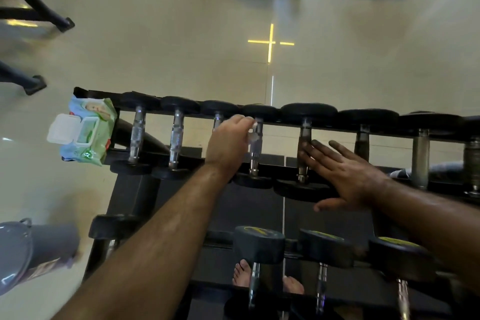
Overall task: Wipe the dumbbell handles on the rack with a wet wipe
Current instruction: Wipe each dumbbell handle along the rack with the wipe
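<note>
Wipe (pixel 252 130) pinched in left hand (pixel 228 143) fingers (pixel 244 122), against handle (pixel 255 143).

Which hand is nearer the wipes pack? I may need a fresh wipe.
Left. The left hand is three handles from the wipes pack on the rack's left end; the right hand is farther right.

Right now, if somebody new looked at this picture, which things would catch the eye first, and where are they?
First, the two bare forearms over the dumbbell rack: the left hand pinches a wipe against a chrome handle, while the right hand lies flat by the next handle. Then the open wet wipe pack on the rack's left end.
</note>
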Tool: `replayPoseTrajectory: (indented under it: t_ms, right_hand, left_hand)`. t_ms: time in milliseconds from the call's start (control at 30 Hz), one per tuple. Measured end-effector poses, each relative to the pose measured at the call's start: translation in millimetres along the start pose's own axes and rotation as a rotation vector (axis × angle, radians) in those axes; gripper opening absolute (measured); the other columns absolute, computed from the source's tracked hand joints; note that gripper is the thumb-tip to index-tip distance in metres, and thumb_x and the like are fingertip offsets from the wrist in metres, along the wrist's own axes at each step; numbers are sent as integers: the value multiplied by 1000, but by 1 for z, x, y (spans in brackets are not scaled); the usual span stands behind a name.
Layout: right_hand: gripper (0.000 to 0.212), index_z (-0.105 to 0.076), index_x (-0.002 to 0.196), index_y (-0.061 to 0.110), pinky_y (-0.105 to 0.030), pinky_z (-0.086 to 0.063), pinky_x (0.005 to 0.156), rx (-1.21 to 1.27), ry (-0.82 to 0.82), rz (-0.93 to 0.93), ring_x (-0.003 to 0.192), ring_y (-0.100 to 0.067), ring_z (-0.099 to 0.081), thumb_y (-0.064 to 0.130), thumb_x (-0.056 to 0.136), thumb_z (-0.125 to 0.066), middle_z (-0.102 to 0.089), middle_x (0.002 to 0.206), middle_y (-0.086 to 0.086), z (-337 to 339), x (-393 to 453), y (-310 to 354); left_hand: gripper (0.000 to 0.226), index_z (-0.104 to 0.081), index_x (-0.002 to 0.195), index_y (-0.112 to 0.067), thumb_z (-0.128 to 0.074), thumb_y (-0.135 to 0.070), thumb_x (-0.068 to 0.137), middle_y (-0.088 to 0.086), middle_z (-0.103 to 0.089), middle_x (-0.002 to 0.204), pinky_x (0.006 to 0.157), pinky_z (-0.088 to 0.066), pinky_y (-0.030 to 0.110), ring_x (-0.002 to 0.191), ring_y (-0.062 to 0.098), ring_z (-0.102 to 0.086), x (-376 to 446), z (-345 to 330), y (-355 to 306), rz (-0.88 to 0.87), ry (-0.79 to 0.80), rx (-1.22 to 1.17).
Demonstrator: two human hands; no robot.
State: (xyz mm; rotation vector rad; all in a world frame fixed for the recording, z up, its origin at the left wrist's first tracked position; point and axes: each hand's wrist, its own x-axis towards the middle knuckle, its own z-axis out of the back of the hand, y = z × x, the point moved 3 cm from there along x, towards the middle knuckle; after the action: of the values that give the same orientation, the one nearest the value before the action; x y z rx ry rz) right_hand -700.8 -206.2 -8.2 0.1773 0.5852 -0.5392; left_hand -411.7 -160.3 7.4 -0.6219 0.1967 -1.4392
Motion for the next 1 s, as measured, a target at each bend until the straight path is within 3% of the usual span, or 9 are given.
replayPoseTrajectory:
  t_ms: [67,133,300,433,600,700,800,900,1000]
  right_hand:
    - [127,39,159,27,-48,15,131,0,-10,-2,156,-21,39,109,72,-3,50,165,0,-9,4,4]
    - [129,32,163,21,-51,12,131,6,-74,-8,159,-24,32,107,76,-8,43,169,-4,-13,7,7]
    - [126,13,170,18,-58,-3,133,29,-191,8,165,-27,13,103,83,-21,22,177,-7,-21,6,5]
    - [126,1,172,15,-57,-6,130,33,-246,19,166,-30,0,101,85,-30,11,179,-10,-25,8,4]
    - [125,7,171,17,-55,-1,131,39,-230,13,165,-27,11,101,84,-25,20,178,-7,-27,9,4]
    - [125,9,171,17,-55,1,132,27,-237,4,165,-27,13,100,85,-26,22,177,-7,-28,10,3]
    - [125,11,171,17,-53,3,131,23,-246,14,165,-27,14,100,84,-25,25,177,-7,-29,10,3]
    - [125,16,170,19,-52,4,133,27,-252,17,164,-25,18,100,83,-26,28,176,-6,-31,11,2]
    - [125,9,171,16,-55,-3,134,15,-271,17,165,-28,13,99,84,-24,20,177,-10,-30,10,3]
  left_hand:
    - [28,-75,113,-9,-73,0,86,8,-74,107,78,-60,40,93,29,-69,6,-20,-2,-56,26,89]
    - [19,-74,105,-9,-73,-2,87,7,-72,106,71,-61,44,90,29,-66,9,-35,-3,-94,59,99]
    - [25,-77,106,-10,-82,-6,82,5,-70,113,82,-59,38,101,27,-61,-6,-49,-2,-211,150,167]
    - [34,-77,113,-14,-81,-5,81,4,-68,111,82,-60,37,101,24,-61,-29,-39,3,-439,371,227]
    - [31,-79,115,-11,-76,-8,84,6,-76,113,88,-62,40,106,27,-68,12,-32,-3,-389,117,266]
    - [32,-81,111,-14,-83,-6,81,5,-79,114,94,-60,40,112,26,-72,15,-51,-4,-411,176,245]
    - [31,-80,115,-16,-77,-8,86,3,-78,120,104,-56,43,120,23,-70,-7,-53,-1,-468,296,235]
    - [35,-80,116,-20,-76,-7,84,-1,-78,120,99,-60,44,116,18,-72,-27,-36,6,-524,398,161]
    - [38,-79,119,-19,-78,-6,83,2,-77,122,97,-59,40,111,20,-74,-22,-26,8,-552,310,162]
